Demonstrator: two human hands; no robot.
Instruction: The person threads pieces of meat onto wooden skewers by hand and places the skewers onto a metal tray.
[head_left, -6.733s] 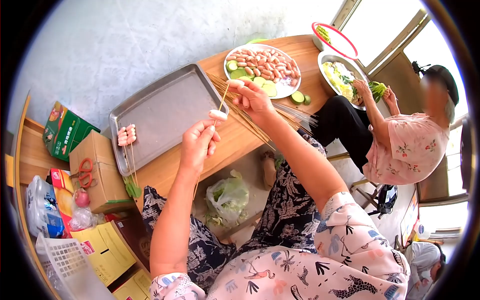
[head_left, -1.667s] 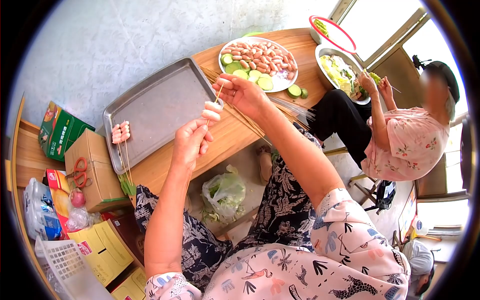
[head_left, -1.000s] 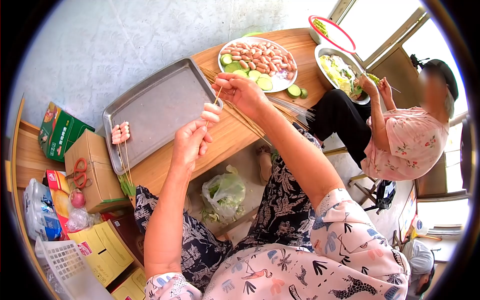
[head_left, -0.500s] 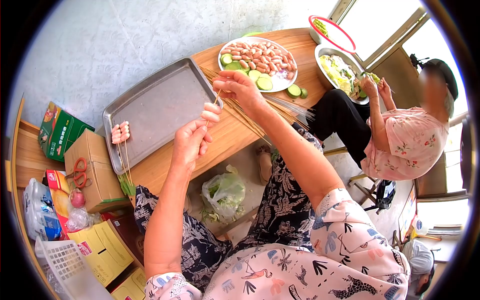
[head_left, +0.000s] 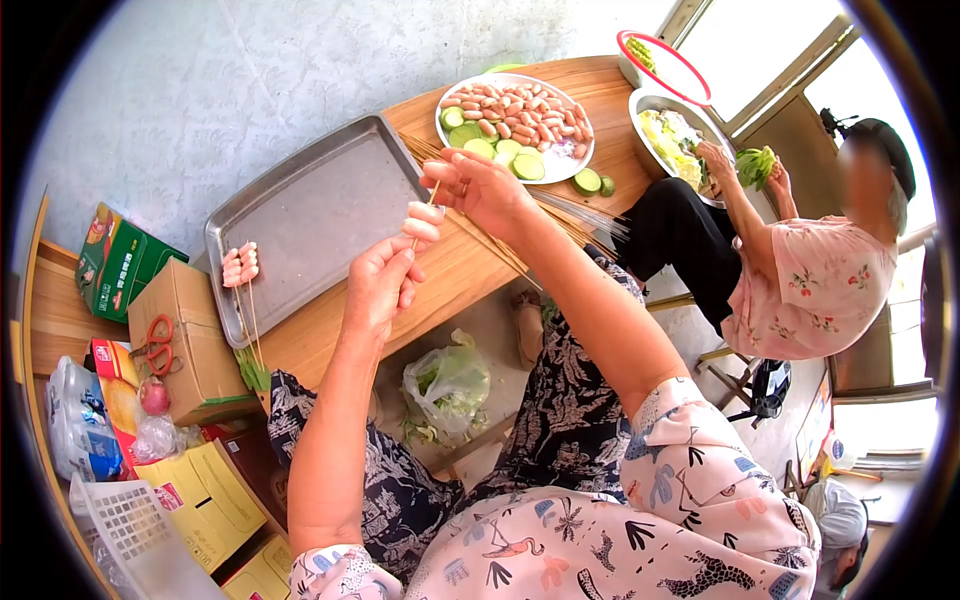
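My left hand [head_left: 378,280] is closed around the lower part of a thin wooden skewer [head_left: 433,193], which points up and away. Two small pink sausages [head_left: 422,230] sit on it just above my fingers. At the skewer's tip my right hand [head_left: 482,190] curls its fingers round what looks like another small sausage, partly hidden by them. Under and beyond my hands lies a grey metal tray [head_left: 320,215]; on its left side rest two sausage skewers [head_left: 240,266]. A white plate [head_left: 548,176] holds many small sausages [head_left: 525,110] and cucumber slices [head_left: 528,166].
Loose skewers [head_left: 490,240] lie on the wooden table [head_left: 330,335] by the plate. A co-worker [head_left: 810,270] at right handles greens over a metal bowl [head_left: 645,100]. Cartons [head_left: 185,335] and orange-handled scissors [head_left: 160,345] are at left. A plastic bag [head_left: 447,385] of greens sits below.
My right hand's fingers have loosened and shifted slightly at the skewer's tip. My left hand stays in place. The co-worker's hands have moved apart, one now holding up a leafy green.
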